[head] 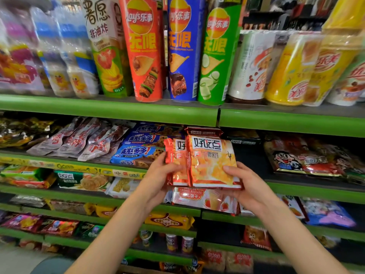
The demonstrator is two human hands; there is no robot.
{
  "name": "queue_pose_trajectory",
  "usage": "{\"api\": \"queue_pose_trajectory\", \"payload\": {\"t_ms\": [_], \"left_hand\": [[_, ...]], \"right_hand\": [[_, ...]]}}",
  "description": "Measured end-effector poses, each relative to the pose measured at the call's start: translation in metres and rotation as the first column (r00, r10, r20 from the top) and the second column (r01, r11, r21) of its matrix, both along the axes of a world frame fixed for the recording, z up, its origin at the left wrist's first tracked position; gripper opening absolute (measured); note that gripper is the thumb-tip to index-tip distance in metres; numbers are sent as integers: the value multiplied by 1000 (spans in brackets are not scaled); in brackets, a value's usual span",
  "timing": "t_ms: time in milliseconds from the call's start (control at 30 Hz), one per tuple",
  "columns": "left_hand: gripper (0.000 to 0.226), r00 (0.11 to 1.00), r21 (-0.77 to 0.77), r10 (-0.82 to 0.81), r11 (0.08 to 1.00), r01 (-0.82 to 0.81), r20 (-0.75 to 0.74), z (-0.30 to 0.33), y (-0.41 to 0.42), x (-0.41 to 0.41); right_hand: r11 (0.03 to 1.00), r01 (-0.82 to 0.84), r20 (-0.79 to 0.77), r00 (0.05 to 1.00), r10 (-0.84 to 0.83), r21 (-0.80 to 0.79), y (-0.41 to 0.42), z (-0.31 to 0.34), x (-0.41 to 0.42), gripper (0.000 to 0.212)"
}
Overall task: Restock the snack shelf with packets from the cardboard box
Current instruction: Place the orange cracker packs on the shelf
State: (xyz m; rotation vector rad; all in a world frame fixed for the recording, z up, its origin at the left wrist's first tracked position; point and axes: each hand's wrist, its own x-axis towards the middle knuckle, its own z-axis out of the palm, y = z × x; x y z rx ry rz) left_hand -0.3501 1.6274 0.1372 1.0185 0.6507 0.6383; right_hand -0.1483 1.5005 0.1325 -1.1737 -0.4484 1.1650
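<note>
Green shop shelves (110, 110) fill the view, seen from the wearer's head. On the far left of the second shelf lie pale red-lettered packets (77, 138), then blue cookie packets (138, 149). Just right of these, the left hand (158, 175) grips the left edge of two orange snack packets (205, 161), thumb on the front. The packets are held upright, one overlapping the other, in front of a dark gap on that shelf. The right hand (245, 184) grips their lower right corner, thumb across the front. Farther right lie red cartoon-face packets (296, 157). Above stand tall crisp tubes (144, 50).
</note>
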Motion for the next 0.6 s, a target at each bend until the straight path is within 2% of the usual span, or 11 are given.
{"api": "queue_pose_trajectory", "payload": {"t_ms": [133,233,400,533,600], "left_hand": [[51,995,16,85,996,-86,58,1,20,-15],[43,986,10,139,990,-141,92,0,38,-27],[34,984,-2,162,987,-162,68,-14,53,-30],[54,985,31,158,987,-160,62,-23,57,-29],[50,985,31,164,986,-166,63,-26,60,-29]], "right_hand": [[996,62,99,993,-68,61,-1,7,23,55],[990,78,129,987,-93,120,7,9,39,58],[995,55,182,981,-70,84,23,-4,45,56],[997,67,217,973,-74,42,29,-9,44,74],[999,28,255,966,-33,23,30,-9,45,70]]}}
